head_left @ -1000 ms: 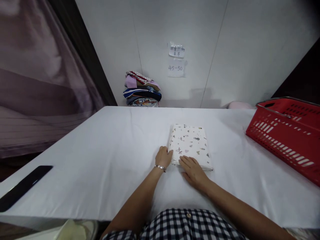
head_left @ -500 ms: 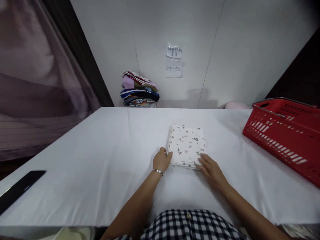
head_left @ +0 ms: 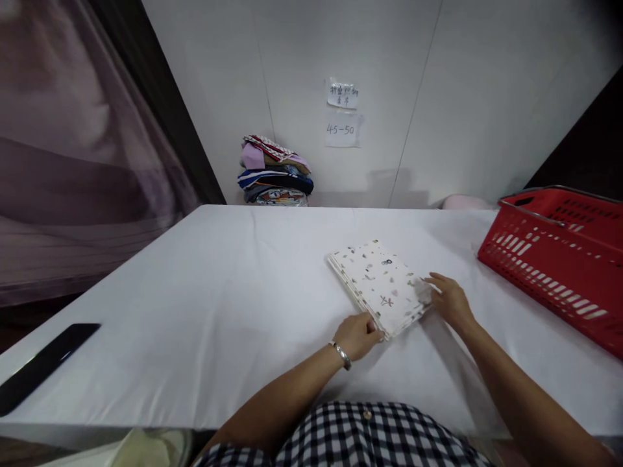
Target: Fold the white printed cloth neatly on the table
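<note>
A folded white cloth with small printed motifs lies turned at an angle on the white-covered table. My left hand, with a silver bracelet at the wrist, is closed on the cloth's near corner, thumb and fingers pinching the layered edge. At the right corner is my right hand, fingers stretched out and apart. Its fingertips are at the cloth's edge, where the fabric looks blurred; whether they touch it is hard to make out.
A red plastic basket with a metal handle stands on the right. Beyond the far edge is a stack of folded fabrics. A black flat object lies at the left. Paper signs hang on the wall.
The cloth has turned from straight to diagonal. My left hand has moved right and nearer with its corner; my right hand has shifted right and farther, off the cloth's top.
</note>
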{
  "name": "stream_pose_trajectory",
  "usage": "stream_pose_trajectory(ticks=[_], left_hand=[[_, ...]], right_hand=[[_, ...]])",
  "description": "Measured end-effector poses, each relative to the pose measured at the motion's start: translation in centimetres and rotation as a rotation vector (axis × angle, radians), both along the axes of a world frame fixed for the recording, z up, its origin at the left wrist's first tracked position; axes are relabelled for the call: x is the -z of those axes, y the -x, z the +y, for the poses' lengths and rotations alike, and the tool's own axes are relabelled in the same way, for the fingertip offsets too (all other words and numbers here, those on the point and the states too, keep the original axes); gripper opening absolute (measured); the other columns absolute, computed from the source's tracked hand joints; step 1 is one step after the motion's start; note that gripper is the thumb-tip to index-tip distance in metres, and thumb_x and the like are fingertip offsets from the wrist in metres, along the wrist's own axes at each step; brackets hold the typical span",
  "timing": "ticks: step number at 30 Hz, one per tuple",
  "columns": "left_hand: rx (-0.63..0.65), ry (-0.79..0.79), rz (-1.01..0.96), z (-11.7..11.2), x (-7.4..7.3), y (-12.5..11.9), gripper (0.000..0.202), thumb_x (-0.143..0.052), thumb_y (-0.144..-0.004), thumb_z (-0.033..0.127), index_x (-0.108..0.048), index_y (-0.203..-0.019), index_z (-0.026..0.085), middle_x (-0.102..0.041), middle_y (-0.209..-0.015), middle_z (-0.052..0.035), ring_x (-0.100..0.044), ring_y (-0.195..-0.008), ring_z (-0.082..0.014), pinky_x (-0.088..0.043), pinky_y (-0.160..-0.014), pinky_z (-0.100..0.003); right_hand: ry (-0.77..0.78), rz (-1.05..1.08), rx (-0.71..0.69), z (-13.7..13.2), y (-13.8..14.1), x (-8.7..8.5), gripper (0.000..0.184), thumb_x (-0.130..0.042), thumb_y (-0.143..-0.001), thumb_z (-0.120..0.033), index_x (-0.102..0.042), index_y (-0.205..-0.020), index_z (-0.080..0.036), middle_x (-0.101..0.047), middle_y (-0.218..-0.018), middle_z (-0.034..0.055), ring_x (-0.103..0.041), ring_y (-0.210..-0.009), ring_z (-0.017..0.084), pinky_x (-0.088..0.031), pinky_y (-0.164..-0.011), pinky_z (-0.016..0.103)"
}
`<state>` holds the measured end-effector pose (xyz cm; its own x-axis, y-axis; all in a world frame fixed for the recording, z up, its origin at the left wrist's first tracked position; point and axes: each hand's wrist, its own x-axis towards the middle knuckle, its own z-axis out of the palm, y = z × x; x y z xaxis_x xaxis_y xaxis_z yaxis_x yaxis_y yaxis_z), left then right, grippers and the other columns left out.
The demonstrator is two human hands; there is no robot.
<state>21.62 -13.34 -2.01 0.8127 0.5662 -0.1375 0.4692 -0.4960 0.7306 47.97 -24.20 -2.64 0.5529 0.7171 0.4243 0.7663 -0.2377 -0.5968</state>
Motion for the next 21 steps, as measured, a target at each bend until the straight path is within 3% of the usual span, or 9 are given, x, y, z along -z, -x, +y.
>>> stream_pose_trajectory(ticks=[2, 5, 9, 14, 17, 21], left_hand=[[-0.055, -0.031, -0.013, 0.7, -0.5, -0.3, 0.019, -0.054, -0.078, 0.04, -0.056, -0.074, 0.021, -0.064, -0.071, 0.0014, -0.057, -0.067, -0.014, -0.037, -0.057, -0.024], [-0.246, -0.162, -0.043, 4.2, -1.6, -0.4, 0.015, -0.047, -0.084, 0.033, -0.056, -0.085, 0.022, -0.063, -0.076, 0.0007, -0.057, -0.072, -0.0145, -0.041, -0.064, -0.025], [-0.346, -0.392, -0.089, 10.3, -2.1, -0.8, 0.022, -0.044, -0.083, 0.017, -0.056, -0.101, 0.022, -0.058, -0.109, -0.0046, -0.053, -0.102, -0.0174, -0.042, -0.086, -0.028], [-0.312, -0.41, -0.056, 15.6, -0.7, -1.8, 0.045, -0.038, -0.081, 0.005, -0.052, -0.119, 0.023, -0.048, -0.13, -0.0024, -0.041, -0.121, -0.0166, -0.034, -0.104, -0.029], [-0.211, -0.382, -0.035, 17.4, 0.2, -2.5, 0.05, -0.036, -0.081, 0.004, -0.05, -0.125, 0.023, -0.045, -0.136, 0.0002, -0.038, -0.125, -0.0146, -0.029, -0.108, -0.028], [-0.115, -0.358, 0.003, 18.8, 0.5, -3.2, 0.047, -0.034, -0.083, 0.006, -0.054, -0.122, 0.022, -0.052, -0.13, -0.0003, -0.043, -0.121, -0.0144, -0.029, -0.107, -0.026]], right_hand=[[0.015, -0.092, -0.084, 0.1, 1.9, -0.8, 0.031, -0.045, -0.08, -0.035, -0.067, -0.097, -0.021, -0.062, -0.114, 0.0086, -0.053, -0.109, 0.028, -0.038, -0.098, 0.048], [0.055, -0.114, -0.27, -0.1, 7.1, -1.3, 0.033, -0.044, -0.086, -0.036, -0.061, -0.111, -0.024, -0.061, -0.118, 0.0068, -0.052, -0.113, 0.025, -0.04, -0.097, 0.047], [0.165, -0.219, -0.504, -0.6, 12.7, -0.9, 0.036, -0.045, -0.087, -0.032, -0.055, -0.121, -0.023, -0.058, -0.121, 0.0089, -0.052, -0.112, 0.024, -0.043, -0.093, 0.043], [0.166, -0.348, -0.441, -0.7, 14.2, 0.0, 0.042, -0.045, -0.085, -0.021, -0.048, -0.127, -0.021, -0.057, -0.12, 0.0116, -0.053, -0.106, 0.025, -0.045, -0.087, 0.043], [0.182, -0.391, -0.415, -0.7, 14.3, 0.4, 0.044, -0.047, -0.083, -0.019, -0.047, -0.127, -0.021, -0.056, -0.118, 0.0118, -0.053, -0.102, 0.026, -0.046, -0.083, 0.041], [0.205, -0.435, -0.381, -0.4, 14.9, 1.0, 0.047, -0.047, -0.081, -0.017, -0.047, -0.128, -0.022, -0.055, -0.118, 0.0122, -0.051, -0.101, 0.027, -0.044, -0.081, 0.042]])
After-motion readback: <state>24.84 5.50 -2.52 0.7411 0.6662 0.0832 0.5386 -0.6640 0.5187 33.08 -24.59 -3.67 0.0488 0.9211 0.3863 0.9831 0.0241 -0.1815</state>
